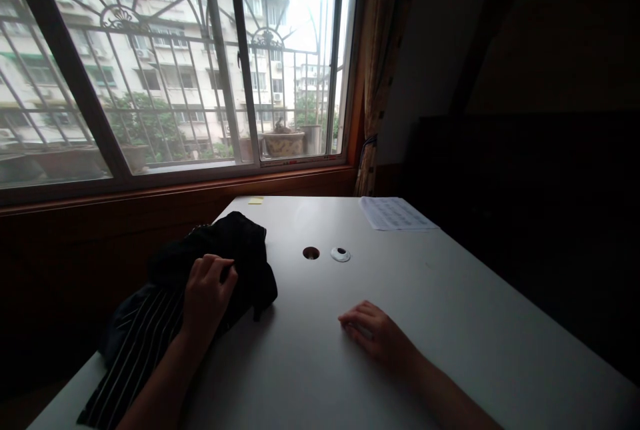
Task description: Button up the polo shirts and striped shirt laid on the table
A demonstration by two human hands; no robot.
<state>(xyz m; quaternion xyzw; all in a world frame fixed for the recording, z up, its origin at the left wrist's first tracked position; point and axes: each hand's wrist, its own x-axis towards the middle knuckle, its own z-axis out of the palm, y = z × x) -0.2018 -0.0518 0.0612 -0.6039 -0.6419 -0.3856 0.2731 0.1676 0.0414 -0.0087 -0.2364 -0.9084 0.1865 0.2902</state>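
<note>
Dark clothes heaped along the left side of a white table; everything below placed from them. Black cloth on the far part, a striped piece with thin pale lines running down the near part.

Left hand: raised over the middle of the clothes, back of hand up, forearm slanting in from the near edge across the striped piece. Fingers bent, thumb brought close to the forefinger, narrow gap. Cannot tell whether cloth is pinched there; too dark.

Right hand: well apart from the clothes, to their right, low over the table or resting on it. Forearm comes in from the near right. Fingers loosely curved and close together, pointing towards the clothes, slim gap to the thumb, no object visible in them.

Around: round hole in the tabletop, just right of the clothes. White cap with a dark opening, further right, beside the hole. Yellow note beyond the clothes, at the far edge. Papers far to their right. Window behind them, curtain beyond to the right.

In the way: left hand and forearm hide part of the clothes.
</note>
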